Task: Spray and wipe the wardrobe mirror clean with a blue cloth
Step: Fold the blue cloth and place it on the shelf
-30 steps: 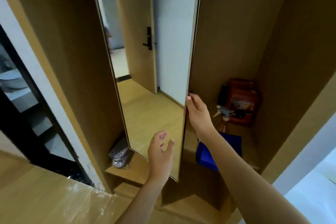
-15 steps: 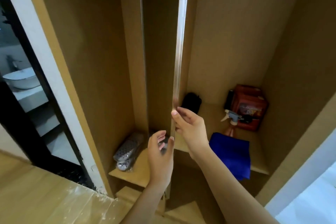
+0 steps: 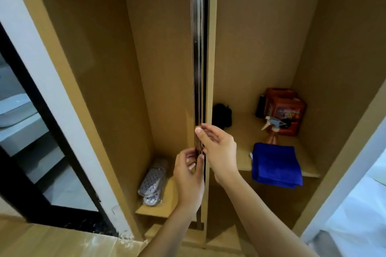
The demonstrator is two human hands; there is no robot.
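Note:
The pull-out wardrobe mirror (image 3: 198, 52) is turned edge-on, a thin dark strip running up the middle of the wardrobe. My left hand (image 3: 188, 175) pinches its front edge low down, with the thumb on the right side and the fingers on the left. My right hand (image 3: 218, 148) holds the same edge just above, fingertips on the strip. A folded blue cloth (image 3: 275, 165) lies on the right-hand shelf (image 3: 242, 131), hanging over its front. An orange spray bottle (image 3: 273, 131) with a grey trigger stands right behind the cloth.
A red box (image 3: 286, 110) and a dark bottle sit at the back of the right shelf, and a black item (image 3: 222, 115) sits near the divider. Wrapped slippers (image 3: 152, 183) lie on the low left shelf. A black door frame and a washbasin (image 3: 12, 108) are at the far left.
The mirror has swung from facing me to edge-on, in line with the divider. Both hands have come together on its front edge, the left one now gripping it.

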